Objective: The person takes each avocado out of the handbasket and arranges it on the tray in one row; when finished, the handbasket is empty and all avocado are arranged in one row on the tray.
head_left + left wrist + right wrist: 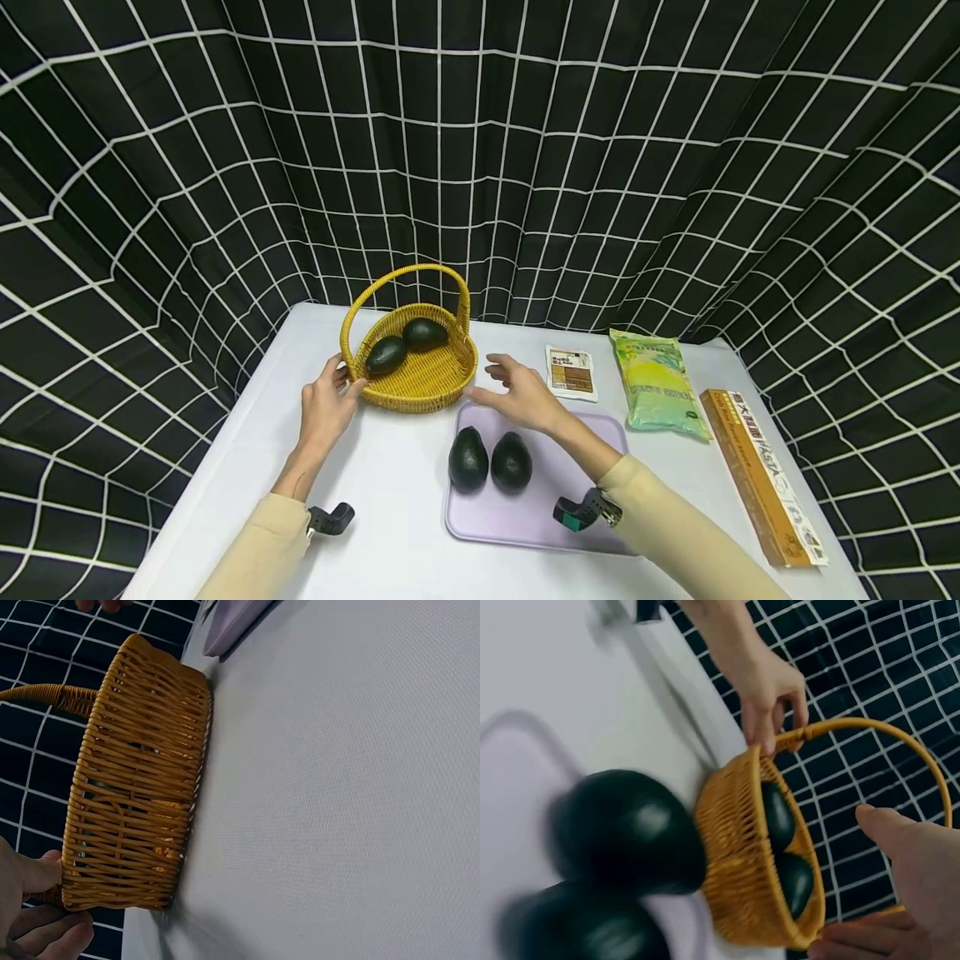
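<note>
The yellow basket [416, 403], with two avocados [386, 356] inside, stands near the far edge of the table [375, 508], toward the left corner. The left hand [326, 404] grips it beside the handle [420, 267]; the right hand [523, 397], relaxed, is at its opposite side, perhaps touching.

Basket [416, 403] woven in golden yellow. Avocados [468, 461] coloured dark green, near black. Tray [536, 521] tinted pale lilac. Table [390, 500] covered in white. Curtain [480, 158] patterned with white grid on black. Bag [658, 383] printed green and yellow. Box [759, 483] banded orange-brown and white.
</note>
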`<state>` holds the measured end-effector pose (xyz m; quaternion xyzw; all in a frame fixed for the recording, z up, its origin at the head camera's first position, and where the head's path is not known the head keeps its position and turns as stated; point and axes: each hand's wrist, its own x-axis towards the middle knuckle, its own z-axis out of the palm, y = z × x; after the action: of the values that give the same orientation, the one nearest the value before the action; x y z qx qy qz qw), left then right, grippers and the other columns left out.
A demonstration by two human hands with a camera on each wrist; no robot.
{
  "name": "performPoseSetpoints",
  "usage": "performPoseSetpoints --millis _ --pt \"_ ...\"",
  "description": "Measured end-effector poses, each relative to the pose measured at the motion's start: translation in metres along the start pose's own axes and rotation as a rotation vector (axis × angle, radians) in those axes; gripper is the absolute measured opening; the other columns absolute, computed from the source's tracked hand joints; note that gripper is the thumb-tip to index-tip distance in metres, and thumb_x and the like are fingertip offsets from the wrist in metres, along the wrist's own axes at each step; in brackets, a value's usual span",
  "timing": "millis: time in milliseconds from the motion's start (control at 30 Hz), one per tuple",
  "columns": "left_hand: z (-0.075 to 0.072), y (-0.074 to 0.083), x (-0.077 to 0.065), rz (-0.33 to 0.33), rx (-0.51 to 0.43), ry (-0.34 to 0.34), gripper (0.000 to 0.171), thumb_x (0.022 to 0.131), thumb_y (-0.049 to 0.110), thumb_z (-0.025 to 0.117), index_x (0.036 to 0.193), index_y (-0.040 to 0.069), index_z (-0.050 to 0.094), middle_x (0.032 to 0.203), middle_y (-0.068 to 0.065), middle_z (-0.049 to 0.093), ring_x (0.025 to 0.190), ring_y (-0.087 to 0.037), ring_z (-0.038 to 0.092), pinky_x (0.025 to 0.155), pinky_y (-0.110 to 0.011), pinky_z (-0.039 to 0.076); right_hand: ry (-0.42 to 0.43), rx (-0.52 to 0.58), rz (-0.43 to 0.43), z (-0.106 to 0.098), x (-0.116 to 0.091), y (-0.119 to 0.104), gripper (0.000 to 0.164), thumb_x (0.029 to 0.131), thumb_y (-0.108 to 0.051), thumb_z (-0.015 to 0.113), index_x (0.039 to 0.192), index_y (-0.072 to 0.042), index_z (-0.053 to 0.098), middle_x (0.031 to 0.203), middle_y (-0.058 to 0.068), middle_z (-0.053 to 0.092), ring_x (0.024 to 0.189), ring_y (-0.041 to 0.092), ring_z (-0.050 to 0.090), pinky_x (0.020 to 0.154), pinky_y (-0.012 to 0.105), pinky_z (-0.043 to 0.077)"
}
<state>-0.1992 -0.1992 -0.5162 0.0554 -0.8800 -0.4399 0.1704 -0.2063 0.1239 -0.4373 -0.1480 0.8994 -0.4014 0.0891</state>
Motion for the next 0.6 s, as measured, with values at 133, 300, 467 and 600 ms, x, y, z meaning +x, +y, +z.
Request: performPoseSetpoints --millis 133,300,467,600 --pt "0.001 -0.003 -0.001 -0.004 -0.004 -0.002 0.058 0.095 0.009 0.076 0.147 -0.002 0.053 0.129 -0.032 0.067 0.116 -0.047 0.070 0.102 -0.054 0.059 -0.021 0.011 0.020 0.005 0.027 -0.021 0.080 0.093 -0.047 0.077 0.151 0.000 0.049 0.143 0.022 0.064 0.134 0.034 0.062 0.113 0.048 0.054" --pt "0.001 -0.003 -0.002 0.004 -0.005 0.003 0.058 0.094 0.010 0.078 0.146 -0.001 0.054 0.128 -0.031 0.069 0.116 -0.046 0.071 0.102 -0.054 0.059 -0.032 0.030 0.043 0.012 0.059 -0.040 0.087 0.090 -0.051 0.079 0.150 0.005 0.048 0.142 0.025 0.064 0.132 0.036 0.063 0.109 0.046 0.057" --pt "0.001 0.000 0.000 0.007 0.006 0.007 0.058 0.094 0.011 0.078 0.146 0.000 0.055 0.127 -0.030 0.070 0.115 -0.045 0.071 0.102 -0.053 0.059 -0.046 -0.023 0.101 0.021 0.088 -0.049 0.068 0.091 -0.056 0.076 0.124 0.002 0.064 0.098 0.011 0.067 0.090 0.019 0.063 0.071 0.027 0.056" --pt "0.001 -0.001 0.001 0.001 0.008 -0.003 0.058 0.094 0.010 0.078 0.147 0.000 0.054 0.128 -0.030 0.069 0.116 -0.045 0.071 0.102 -0.053 0.059 -0.051 -0.019 0.160 0.028 0.106 -0.049 0.050 0.092 -0.057 0.075 0.096 -0.010 0.060 0.072 -0.001 0.044 0.066 0.013 0.044 0.052 0.025 0.033"
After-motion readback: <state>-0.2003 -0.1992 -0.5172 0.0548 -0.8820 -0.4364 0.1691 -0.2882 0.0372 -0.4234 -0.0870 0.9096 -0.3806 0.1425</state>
